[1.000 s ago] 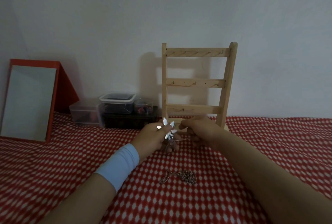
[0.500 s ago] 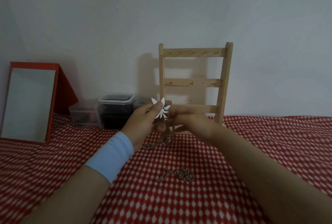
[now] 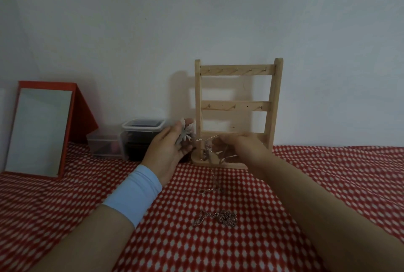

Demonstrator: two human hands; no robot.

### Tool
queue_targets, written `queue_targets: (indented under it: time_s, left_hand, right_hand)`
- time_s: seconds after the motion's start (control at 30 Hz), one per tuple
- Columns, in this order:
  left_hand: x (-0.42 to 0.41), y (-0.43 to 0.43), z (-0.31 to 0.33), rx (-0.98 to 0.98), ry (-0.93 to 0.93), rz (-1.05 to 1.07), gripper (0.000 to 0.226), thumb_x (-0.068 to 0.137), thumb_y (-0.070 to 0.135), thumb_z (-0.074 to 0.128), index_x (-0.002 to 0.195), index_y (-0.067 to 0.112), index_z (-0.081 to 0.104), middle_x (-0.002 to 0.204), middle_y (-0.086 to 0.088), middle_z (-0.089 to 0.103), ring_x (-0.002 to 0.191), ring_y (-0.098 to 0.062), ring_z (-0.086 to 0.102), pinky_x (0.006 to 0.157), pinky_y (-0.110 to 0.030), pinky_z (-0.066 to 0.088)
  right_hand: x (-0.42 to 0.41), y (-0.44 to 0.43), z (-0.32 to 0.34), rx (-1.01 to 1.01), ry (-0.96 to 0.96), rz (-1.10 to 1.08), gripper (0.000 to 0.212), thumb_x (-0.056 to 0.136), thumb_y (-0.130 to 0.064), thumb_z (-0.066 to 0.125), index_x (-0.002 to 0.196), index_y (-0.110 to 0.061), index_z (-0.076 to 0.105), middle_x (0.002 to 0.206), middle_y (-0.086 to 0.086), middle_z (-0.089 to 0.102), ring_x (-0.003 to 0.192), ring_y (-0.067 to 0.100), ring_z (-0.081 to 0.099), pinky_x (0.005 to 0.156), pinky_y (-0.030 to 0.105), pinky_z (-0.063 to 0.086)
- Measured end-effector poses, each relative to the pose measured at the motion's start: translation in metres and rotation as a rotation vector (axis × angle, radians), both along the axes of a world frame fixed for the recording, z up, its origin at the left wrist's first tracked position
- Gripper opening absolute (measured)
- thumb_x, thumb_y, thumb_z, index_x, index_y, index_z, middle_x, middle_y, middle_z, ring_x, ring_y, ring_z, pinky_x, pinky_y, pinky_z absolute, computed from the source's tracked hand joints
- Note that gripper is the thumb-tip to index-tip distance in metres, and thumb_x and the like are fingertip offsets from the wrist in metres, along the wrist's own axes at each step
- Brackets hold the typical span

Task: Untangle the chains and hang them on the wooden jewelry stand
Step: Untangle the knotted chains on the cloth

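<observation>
A wooden jewelry stand point(image 3: 238, 105) with three hook bars stands against the wall. My left hand point(image 3: 169, 149), with a pale blue wristband, pinches a silver flower pendant point(image 3: 185, 133) just left of the stand. My right hand point(image 3: 240, 147) pinches the thin chain point(image 3: 205, 139) that runs from the pendant, in front of the stand's lowest bar. The chain's tail point(image 3: 213, 181) hangs down onto the red checked cloth point(image 3: 65, 201). A second chain point(image 3: 218, 218) lies bunched on the cloth nearer to me.
A red-framed mirror point(image 3: 41, 129) leans at the left. Clear plastic boxes point(image 3: 140, 136) sit beside the stand's left post against the wall.
Both hands have risen from the cloth with the pendant and moved apart. The chain is now stretched between them and its tail trails down onto the cloth.
</observation>
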State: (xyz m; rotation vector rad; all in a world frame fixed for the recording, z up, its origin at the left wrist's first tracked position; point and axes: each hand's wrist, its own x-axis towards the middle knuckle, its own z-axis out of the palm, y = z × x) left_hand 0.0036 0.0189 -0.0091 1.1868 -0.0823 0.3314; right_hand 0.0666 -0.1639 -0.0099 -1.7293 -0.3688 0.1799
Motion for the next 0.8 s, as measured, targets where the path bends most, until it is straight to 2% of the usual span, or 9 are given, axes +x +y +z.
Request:
queue_targets:
  time_s: [0.1,0.17,0.2,0.3,0.37,0.47,0.6,0.7,0.8]
  left_hand:
    - [0.001,0.000,-0.002,0.012,0.021,-0.003,0.028,0.101,0.032,0.047,0.104,0.018,0.072,0.088,-0.002,0.073,0.074,-0.012,0.069,0.076,-0.029,0.054]
    - [0.001,0.001,-0.003,0.042,0.039,-0.041,0.029,0.100,0.033,0.049,0.109,0.016,0.070,0.090,-0.005,0.073,0.075,-0.015,0.069,0.070,-0.028,0.056]
    - [0.001,0.001,-0.004,0.068,0.047,-0.060,0.029,0.099,0.033,0.051,0.112,0.014,0.070,0.092,-0.007,0.073,0.077,-0.016,0.069,0.070,-0.030,0.057]
    - [0.001,-0.001,-0.006,0.219,0.035,-0.037,0.022,0.095,0.027,0.060,0.109,0.015,0.072,0.094,-0.006,0.075,0.082,-0.020,0.070,0.073,-0.034,0.056]
    - [0.001,-0.002,-0.006,0.382,0.021,0.089,0.013,0.091,0.022,0.066,0.102,0.019,0.073,0.088,0.001,0.076,0.079,-0.015,0.071,0.068,-0.027,0.055]
    - [0.002,-0.002,-0.005,0.518,0.008,0.266,0.012,0.084,0.024,0.075,0.094,0.019,0.072,0.079,0.004,0.073,0.063,-0.004,0.065,0.053,-0.018,0.048]
    - [-0.002,-0.002,0.000,0.568,0.022,0.178,0.011,0.084,0.017,0.076,0.094,0.014,0.074,0.057,0.010,0.066,0.047,-0.001,0.056,0.046,-0.015,0.044]
    - [-0.002,-0.001,0.001,0.657,0.050,0.118,0.007,0.086,0.013,0.073,0.093,0.015,0.074,0.060,0.008,0.067,0.045,0.001,0.056,0.047,-0.014,0.045]
    - [-0.001,0.007,0.001,0.809,0.089,0.120,0.006,0.088,0.015,0.071,0.092,0.015,0.075,0.067,0.006,0.070,0.046,-0.001,0.054,0.050,-0.014,0.046]
  right_hand:
    - [0.003,-0.003,0.006,-0.168,-0.038,-0.145,0.024,0.100,-0.016,0.056,0.088,-0.003,0.073,0.069,0.001,0.075,0.060,0.019,0.065,0.066,0.031,0.059]
    - [0.002,-0.002,0.011,-0.547,-0.194,-0.133,0.023,0.101,-0.015,0.052,0.089,-0.009,0.070,0.080,-0.002,0.074,0.060,0.016,0.062,0.059,0.026,0.057]
    - [0.000,0.000,0.010,-0.630,-0.240,-0.125,0.023,0.101,-0.020,0.051,0.092,-0.013,0.071,0.089,-0.002,0.074,0.067,0.014,0.063,0.061,0.025,0.054]
    - [-0.009,0.004,0.011,-0.368,-0.236,-0.034,0.028,0.099,-0.031,0.056,0.120,-0.021,0.072,0.117,-0.004,0.072,0.104,0.013,0.065,0.094,0.031,0.052]
    - [-0.011,0.007,0.010,-0.190,-0.157,0.187,0.027,0.100,-0.026,0.058,0.122,-0.019,0.072,0.117,-0.002,0.075,0.110,0.016,0.068,0.105,0.038,0.050]
    - [-0.011,0.007,0.007,-0.118,-0.118,0.354,0.021,0.096,-0.017,0.068,0.116,-0.011,0.074,0.109,0.008,0.077,0.104,0.022,0.073,0.095,0.032,0.057]
    - [-0.009,0.006,0.003,-0.073,-0.073,0.290,0.016,0.092,-0.011,0.072,0.105,-0.002,0.077,0.090,0.004,0.079,0.079,0.011,0.074,0.072,0.020,0.058]
    - [-0.005,0.006,-0.002,-0.138,-0.109,0.249,0.012,0.091,-0.011,0.073,0.098,-0.002,0.078,0.093,0.007,0.079,0.086,0.016,0.075,0.079,0.025,0.060]
    - [-0.002,0.007,-0.005,-0.282,-0.146,0.159,0.016,0.097,-0.019,0.067,0.089,-0.011,0.077,0.084,0.000,0.078,0.067,0.004,0.069,0.068,0.021,0.053]
